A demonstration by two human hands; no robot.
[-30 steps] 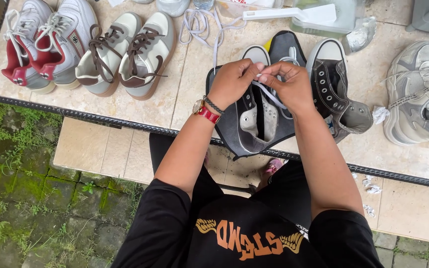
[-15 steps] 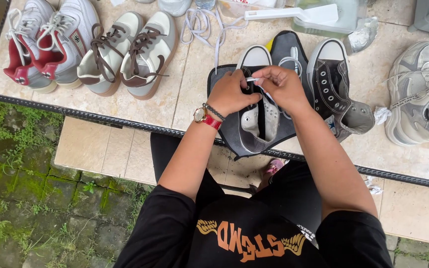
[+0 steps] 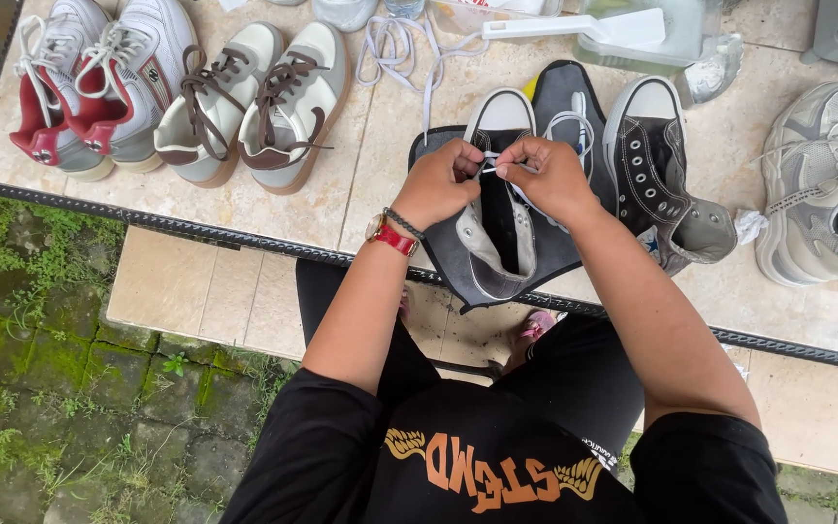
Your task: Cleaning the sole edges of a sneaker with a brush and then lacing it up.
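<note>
A dark grey high-top sneaker (image 3: 497,243) with a white toe cap lies on the tiled table (image 3: 361,194), its top spread wide open towards me. My left hand (image 3: 436,184) and my right hand (image 3: 545,175) meet over its eyelets, each pinching a white shoelace (image 3: 574,126) that loops up past the toe. A red-strapped watch and a dark bracelet sit on my left wrist. The matching high-top (image 3: 666,180) lies just to the right, unlaced.
At the table's left stand a red-and-white sneaker pair (image 3: 89,82) and a beige pair with brown laces (image 3: 254,102). Grey trainers (image 3: 826,184) lie at the right. A loose white lace (image 3: 395,44), a white brush (image 3: 574,27) and a clear tub are at the back. Below are paving and mossy ground.
My hands have shifted a little up the shoe's opening while drawing the white lace through the eyelets. The shoe has stayed where it was.
</note>
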